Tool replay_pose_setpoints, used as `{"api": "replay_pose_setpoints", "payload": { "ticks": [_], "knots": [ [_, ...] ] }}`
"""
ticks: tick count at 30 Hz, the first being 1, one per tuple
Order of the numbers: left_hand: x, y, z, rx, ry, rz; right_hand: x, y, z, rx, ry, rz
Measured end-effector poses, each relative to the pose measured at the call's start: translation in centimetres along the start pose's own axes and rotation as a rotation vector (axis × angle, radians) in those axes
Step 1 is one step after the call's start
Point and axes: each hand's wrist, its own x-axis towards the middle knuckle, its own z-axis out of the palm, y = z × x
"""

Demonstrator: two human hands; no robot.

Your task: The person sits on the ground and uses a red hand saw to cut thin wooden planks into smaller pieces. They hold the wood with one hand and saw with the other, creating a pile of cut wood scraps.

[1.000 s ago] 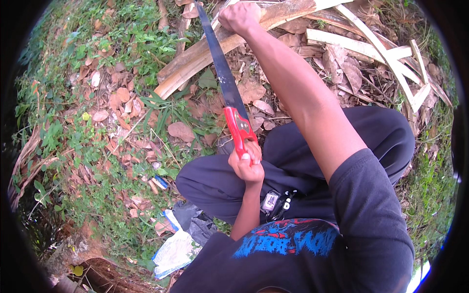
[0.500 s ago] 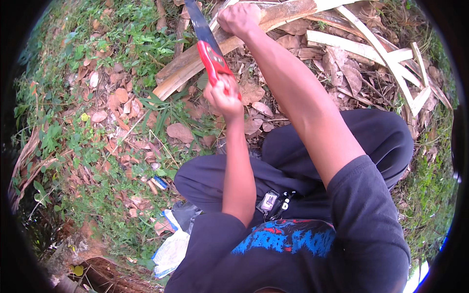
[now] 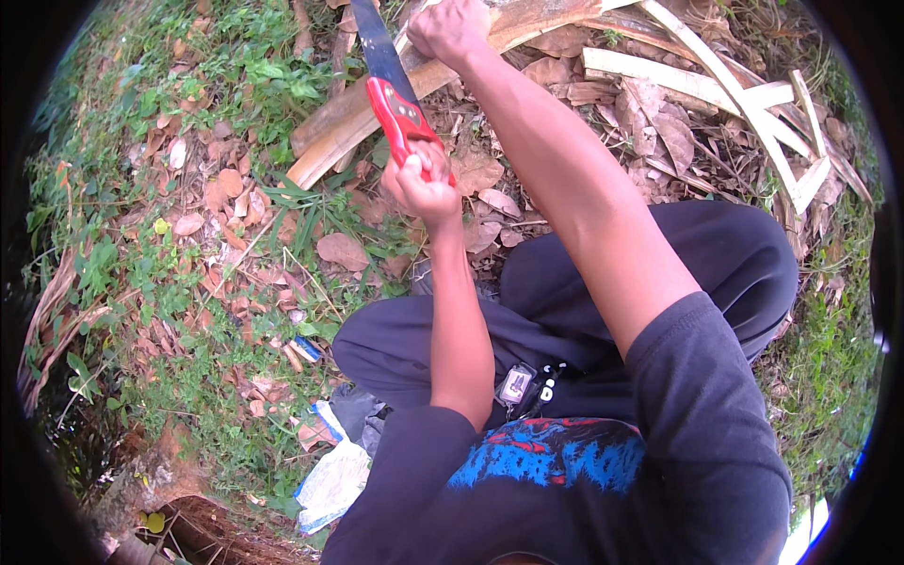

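Observation:
My left hand point(image 3: 422, 184) is closed around the red handle of a handsaw point(image 3: 395, 108). The dark blade points away from me and runs out of view at the top edge. Across it lies a long, thick piece of split wood point(image 3: 353, 122), brown outside and pale at its cut end. Just right of the blade, my right hand point(image 3: 450, 33) makes a fist on top of this wood. A thin pale strip shows beside the knuckles, and the fingers seem to grip it; their undersides are hidden. Where the teeth meet the wood cannot be made out.
Several pale wood strips point(image 3: 744, 104) lie crossed at the upper right among dry leaves point(image 3: 673, 141). Green weeds point(image 3: 122, 273) cover the left side. My crossed legs point(image 3: 650, 254) are close in front. A white plastic bag point(image 3: 334, 480) lies at the lower left.
The saw has slid slightly back toward me relative to the wood. My right fist stays on the wood, and the whole view has shifted a little.

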Motion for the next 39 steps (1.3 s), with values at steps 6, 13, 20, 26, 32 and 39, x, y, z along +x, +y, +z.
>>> {"api": "replay_pose_setpoints", "payload": {
  "ticks": [6, 13, 20, 26, 32, 39],
  "knots": [
    [-0.5, 1.6, -0.9, 0.046, 0.000, -0.136, 1.5, -0.5, -3.0, 0.180, -0.310, 0.143],
    [-13.9, 5.8, -1.5, 0.042, 0.083, -0.187, 2.3, 0.4, -3.8, 0.188, -0.341, 0.156],
    [-5.9, 1.9, -1.0, 0.045, 0.028, -0.167, 1.7, 0.3, -4.3, 0.215, -0.282, 0.118],
    [-3.3, 2.2, -0.6, 0.139, -0.045, -0.123, 1.3, 1.6, 1.3, 0.064, 0.045, 0.040],
    [-12.2, 5.8, -1.0, 0.104, -0.049, -0.208, 1.7, 3.9, 6.5, 0.059, 0.282, -0.057],
    [-13.1, 8.4, -2.5, 0.078, -0.002, -0.234, 1.6, 0.7, -1.6, 0.145, -0.105, -0.003]
  ]
}}
